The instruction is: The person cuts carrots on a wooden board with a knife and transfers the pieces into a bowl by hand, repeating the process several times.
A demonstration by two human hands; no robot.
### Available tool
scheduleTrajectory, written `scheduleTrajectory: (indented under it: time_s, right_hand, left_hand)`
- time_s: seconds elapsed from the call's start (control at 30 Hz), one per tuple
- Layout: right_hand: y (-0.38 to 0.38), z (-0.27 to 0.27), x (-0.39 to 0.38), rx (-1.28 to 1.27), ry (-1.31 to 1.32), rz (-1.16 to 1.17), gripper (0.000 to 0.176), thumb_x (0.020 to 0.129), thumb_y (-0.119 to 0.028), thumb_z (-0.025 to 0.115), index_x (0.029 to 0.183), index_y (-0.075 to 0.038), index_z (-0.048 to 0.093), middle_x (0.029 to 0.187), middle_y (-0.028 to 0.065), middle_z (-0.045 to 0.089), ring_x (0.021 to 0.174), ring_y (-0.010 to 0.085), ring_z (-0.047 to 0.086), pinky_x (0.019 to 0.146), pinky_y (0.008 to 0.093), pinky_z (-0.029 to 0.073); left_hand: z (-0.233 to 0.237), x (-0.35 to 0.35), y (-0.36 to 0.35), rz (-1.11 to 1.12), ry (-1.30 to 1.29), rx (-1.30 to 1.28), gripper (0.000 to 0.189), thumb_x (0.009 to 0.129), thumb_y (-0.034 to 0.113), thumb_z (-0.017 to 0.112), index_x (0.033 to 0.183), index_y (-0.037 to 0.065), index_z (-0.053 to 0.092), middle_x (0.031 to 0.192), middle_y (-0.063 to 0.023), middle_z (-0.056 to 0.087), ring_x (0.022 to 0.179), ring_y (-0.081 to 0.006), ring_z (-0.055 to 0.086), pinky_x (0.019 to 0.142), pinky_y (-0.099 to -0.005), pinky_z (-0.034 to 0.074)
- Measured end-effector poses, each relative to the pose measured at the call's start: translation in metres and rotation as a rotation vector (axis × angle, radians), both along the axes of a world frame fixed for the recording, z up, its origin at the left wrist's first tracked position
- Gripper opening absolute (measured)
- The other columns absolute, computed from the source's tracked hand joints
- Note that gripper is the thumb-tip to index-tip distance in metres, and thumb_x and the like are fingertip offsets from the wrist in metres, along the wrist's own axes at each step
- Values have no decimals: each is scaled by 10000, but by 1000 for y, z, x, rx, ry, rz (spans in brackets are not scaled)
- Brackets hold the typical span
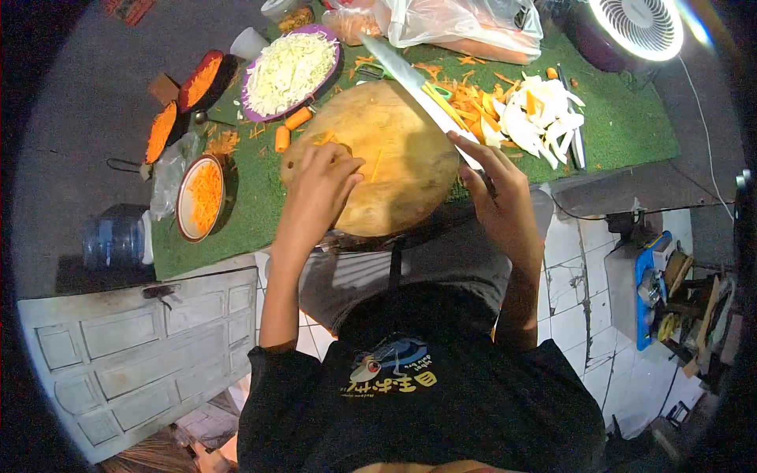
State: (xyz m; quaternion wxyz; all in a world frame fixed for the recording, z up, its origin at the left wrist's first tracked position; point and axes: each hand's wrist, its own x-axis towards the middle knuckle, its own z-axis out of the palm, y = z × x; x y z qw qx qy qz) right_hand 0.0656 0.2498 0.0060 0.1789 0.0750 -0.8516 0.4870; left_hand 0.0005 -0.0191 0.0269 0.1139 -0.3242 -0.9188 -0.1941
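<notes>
A round wooden cutting board (402, 197) lies at the table's near edge. On its left half, my left hand (319, 173) rests with fingers curled over carrot strips (325, 138), which peek out past the knuckles. One thin carrot strip (377, 164) lies loose mid-board. My right hand (501, 177) grips a large knife (402, 71) at the board's right side, its long blade slanting away to the upper left. Yellow-orange carrot slivers (445, 106) show along the blade. Cut carrot chunks (298, 118) sit beyond my left hand. The right hand partly hides the knife's near end.
A purple plate (337, 59) holds shredded cabbage (288, 71). Shredded carrot fills a bowl (183, 213) at left. Orange peelings (473, 102) and pale cut pieces (544, 118) lie right on the green mat (631, 126). A plastic bag (441, 24) and a fan (637, 27) stand behind.
</notes>
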Motion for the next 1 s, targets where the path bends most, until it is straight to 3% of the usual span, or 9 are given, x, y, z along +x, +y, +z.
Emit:
scheduleTrajectory:
  time_s: [0.03, 0.1, 0.23, 0.33, 0.4, 0.47, 0.7, 0.9, 1.0]
  right_hand:
    - [-1, -1, -2, -4, 2, -2, 395, 971, 2, 625, 1358, -76, 636, 998, 134, 653, 886, 238, 651, 832, 352, 528]
    - [-8, -1, -7, -137, 30, 88, 439, 959, -17, 621, 1388, -98, 583, 1212, 239, 657, 1041, 390, 680, 860, 420, 550]
    - [-24, 20, -11, -229, -195, 144, 496, 978, -29, 609, 1455, -94, 492, 1229, 262, 653, 1060, 395, 677, 871, 397, 548]
    - [-39, 32, -18, -436, -442, 216, 527, 1000, -33, 588, 1495, -106, 423, 1151, 281, 662, 1026, 376, 683, 843, 366, 538]
    - [-46, 21, -30, -318, -341, 362, 467, 1080, -116, 517, 1525, -153, 381, 971, 48, 606, 845, 98, 647, 585, 259, 565]
    - [-58, -4, -50, -316, -211, 425, 467, 1083, -113, 508, 1530, -153, 375, 975, 54, 607, 858, 98, 640, 614, 262, 558]
    - [-64, -26, -67, -245, -151, 562, 475, 1095, -103, 477, 1550, -121, 346, 954, 47, 580, 880, 122, 601, 818, 271, 488]
    - [-67, -32, -68, -262, -54, 515, 481, 1075, -69, 472, 1542, -128, 369, 945, 76, 601, 891, 135, 614, 809, 294, 501]
    - [-54, 12, -52, -170, -220, 438, 479, 1062, -64, 487, 1529, -126, 404, 964, 108, 630, 919, 136, 626, 811, 294, 503]
  left_hand:
    - [-3, 0, 0, 20, -72, -4, 197, 886, 130, 747, 1069, 59, 733, 1048, -112, 628, 1069, -330, 572, 961, -415, 457]
    - [-5, -3, -1, 35, -141, -14, 184, 890, 145, 741, 1054, 62, 728, 1066, -116, 611, 1104, -345, 547, 990, -435, 438]
    - [-8, -2, -2, -15, -154, -57, 156, 918, 107, 693, 1051, 32, 663, 1104, -147, 569, 1098, -367, 528, 965, -455, 442]
    - [-12, 2, -4, -45, -121, -85, 154, 916, 48, 649, 1062, 12, 615, 1103, -164, 532, 1079, -382, 504, 945, -471, 444]
    - [-12, 6, -5, -64, -96, -104, 159, 911, 20, 624, 1066, 1, 595, 1096, -173, 514, 1059, -389, 491, 927, -480, 448]
    - [-13, 11, -4, -19, -110, -135, 272, 813, -80, 628, 1061, 13, 563, 1105, -180, 499, 1082, -404, 479, 962, -485, 431]
    - [-11, 16, -7, -32, -91, -114, 151, 900, 17, 617, 1045, -3, 577, 1097, -167, 508, 1069, -385, 488, 935, -488, 430]
    - [2, 24, -16, -170, -320, -2, 92, 915, 38, 622, 993, 16, 580, 1089, -153, 519, 1081, -374, 478, 948, -460, 417]
    - [2, 18, -16, -239, -429, 81, 89, 935, 81, 617, 982, 19, 573, 1050, -154, 528, 1063, -368, 488, 927, -440, 418]
